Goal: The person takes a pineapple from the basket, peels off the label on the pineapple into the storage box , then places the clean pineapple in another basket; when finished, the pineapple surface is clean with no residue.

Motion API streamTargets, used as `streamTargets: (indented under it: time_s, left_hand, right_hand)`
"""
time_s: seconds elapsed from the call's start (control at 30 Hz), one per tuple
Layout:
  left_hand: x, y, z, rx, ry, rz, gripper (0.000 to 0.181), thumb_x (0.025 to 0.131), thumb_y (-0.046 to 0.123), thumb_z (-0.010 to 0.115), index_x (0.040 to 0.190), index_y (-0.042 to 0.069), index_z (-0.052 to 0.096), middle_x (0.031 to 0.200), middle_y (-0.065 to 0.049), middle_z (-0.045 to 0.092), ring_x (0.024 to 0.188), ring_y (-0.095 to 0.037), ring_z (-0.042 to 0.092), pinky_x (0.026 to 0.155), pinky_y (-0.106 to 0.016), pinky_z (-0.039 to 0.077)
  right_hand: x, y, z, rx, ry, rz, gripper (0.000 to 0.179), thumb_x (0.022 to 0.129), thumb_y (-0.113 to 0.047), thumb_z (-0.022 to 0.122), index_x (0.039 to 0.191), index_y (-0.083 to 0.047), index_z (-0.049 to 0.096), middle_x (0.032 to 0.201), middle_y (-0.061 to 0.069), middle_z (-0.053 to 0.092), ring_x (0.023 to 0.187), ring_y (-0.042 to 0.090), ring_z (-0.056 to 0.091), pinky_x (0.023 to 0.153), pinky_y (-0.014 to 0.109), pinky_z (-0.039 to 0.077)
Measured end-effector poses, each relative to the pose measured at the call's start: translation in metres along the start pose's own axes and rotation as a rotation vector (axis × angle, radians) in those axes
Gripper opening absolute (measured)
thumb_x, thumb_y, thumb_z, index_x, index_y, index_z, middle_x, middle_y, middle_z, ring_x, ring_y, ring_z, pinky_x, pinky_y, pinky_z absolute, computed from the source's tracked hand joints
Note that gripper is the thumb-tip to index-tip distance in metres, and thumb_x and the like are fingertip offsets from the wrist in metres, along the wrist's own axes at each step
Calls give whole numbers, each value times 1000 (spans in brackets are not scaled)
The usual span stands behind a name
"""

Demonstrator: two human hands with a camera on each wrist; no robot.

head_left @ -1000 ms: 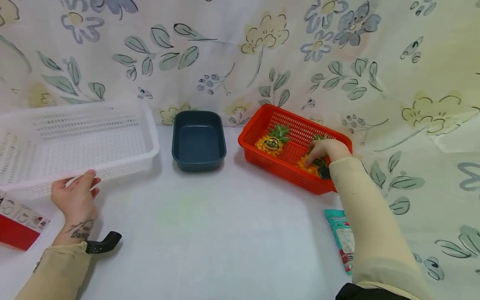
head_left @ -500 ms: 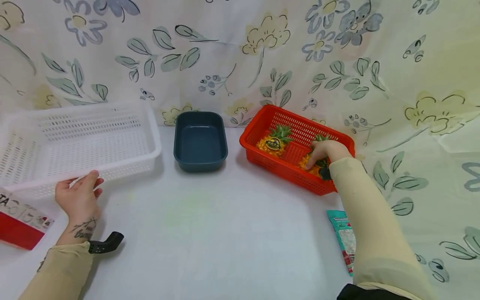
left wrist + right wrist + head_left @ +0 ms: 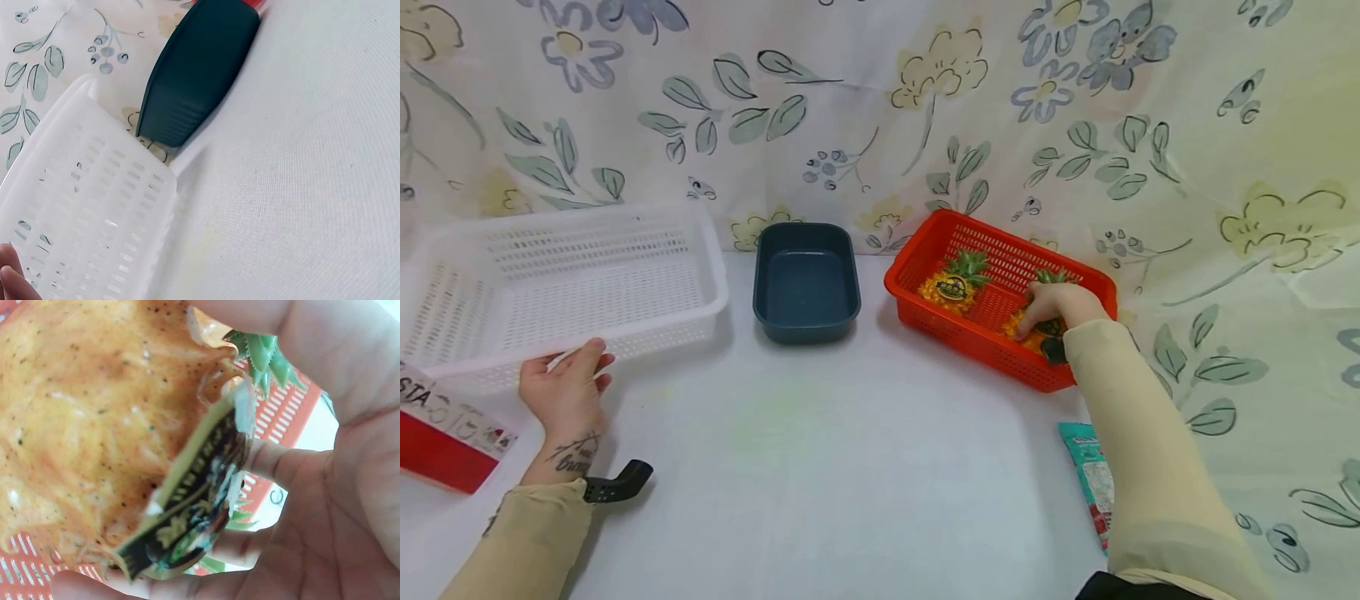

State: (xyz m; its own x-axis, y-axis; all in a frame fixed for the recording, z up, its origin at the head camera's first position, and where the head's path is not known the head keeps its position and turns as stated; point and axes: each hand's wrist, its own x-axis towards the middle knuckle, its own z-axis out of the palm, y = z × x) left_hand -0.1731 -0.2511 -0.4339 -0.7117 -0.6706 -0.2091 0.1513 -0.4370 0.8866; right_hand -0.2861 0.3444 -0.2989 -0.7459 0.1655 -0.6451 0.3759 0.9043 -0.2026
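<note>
On the left, my left hand [image 3: 567, 385] pinches the near rim of a white plastic basket [image 3: 717, 279], thumb on top and fingers beneath. Its fingertips [image 3: 17, 284] just show in the left wrist view. At the right, my right hand [image 3: 1063, 305] reaches into a red plastic basket [image 3: 973, 348] and grips a small peeled pineapple [image 3: 94, 425] with green leaves. The pineapple has a clear wrapping and a black label [image 3: 194, 494]. The hand partly hides it in the head view. Another labelled pineapple [image 3: 949, 292] lies in the left half of the red basket.
A dark blue tub [image 3: 807, 329] stands between the two baskets. Below the white basket is a red and white box [image 3: 452, 450]. A teal packet [image 3: 1092, 475] lies partly under the right forearm. A floral cloth [image 3: 865, 108] hangs behind.
The head view has shifted slightly, so everything appears a little further right. Both hands keep their holds on the white basket and the pineapple.
</note>
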Motion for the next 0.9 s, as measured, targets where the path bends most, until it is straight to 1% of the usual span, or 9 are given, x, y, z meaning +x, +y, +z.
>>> streamTargets:
  time_s: [0.13,0.27,0.4,0.47,0.53,0.6,0.77,0.83,0.9]
  left_hand:
    - [2,0,-5,6,2,4,67,62,19,86,117,16,48,95,0,71,64,-13,67,44,-21,46]
    - [-6,7,-3,22,18,-8,60,64,18,84,113,18,48,91,2,71,63,-11,66,44,-21,46]
    - [-15,12,3,50,18,2,55,65,18,84,106,17,48,83,3,71,59,-9,65,43,-19,45]
    - [-19,13,8,49,24,8,51,66,16,83,103,15,48,79,2,71,57,-9,64,41,-19,44]
    - [-23,15,13,44,47,-4,49,67,12,83,101,14,48,75,2,70,54,-9,63,39,-19,42]
    - [-26,17,17,36,60,-19,48,66,11,83,100,14,48,72,2,69,53,-9,63,39,-20,41]
    - [-28,19,18,47,74,-20,47,66,10,83,99,14,50,71,3,69,52,-9,62,38,-20,40]
    - [-27,19,18,49,79,-15,46,66,10,83,99,14,50,71,3,69,52,-9,62,38,-20,40]
    - [-27,19,17,48,84,-13,46,66,10,83,99,14,51,71,3,69,51,-9,62,38,-20,40]
  right_hand:
    - [0,-3,-1,12,-15,-22,119,70,-43,77,148,-16,-7,148,30,-4,124,48,10,99,62,30]
    - [-1,-4,-5,-8,-10,-48,118,71,-44,76,148,-15,-8,147,32,-4,123,48,9,99,63,28]
    - [-4,-3,-11,-24,-18,-77,116,72,-45,74,148,-14,-9,146,33,-4,123,49,10,99,64,28]
    - [-7,-1,-13,-22,-23,-89,116,73,-45,73,148,-13,-9,145,33,-4,122,49,10,98,63,29]
    - [-10,-1,-15,-31,-30,-113,114,73,-45,72,148,-10,-6,145,33,-1,123,48,10,98,63,28]
    - [-13,1,-17,-15,-42,-126,113,74,-44,72,148,-9,-6,145,33,-2,123,47,10,98,62,29]
    - [-20,-2,-21,9,-44,-158,111,76,-40,72,148,-7,-6,143,33,-2,122,46,9,99,62,27]
    - [-23,-5,-22,36,-32,-166,108,76,-36,72,148,-7,-3,143,32,1,121,46,11,99,60,30]
    - [-26,-8,-24,81,-26,-175,103,76,-33,72,148,-8,2,141,31,5,120,45,16,96,57,37]
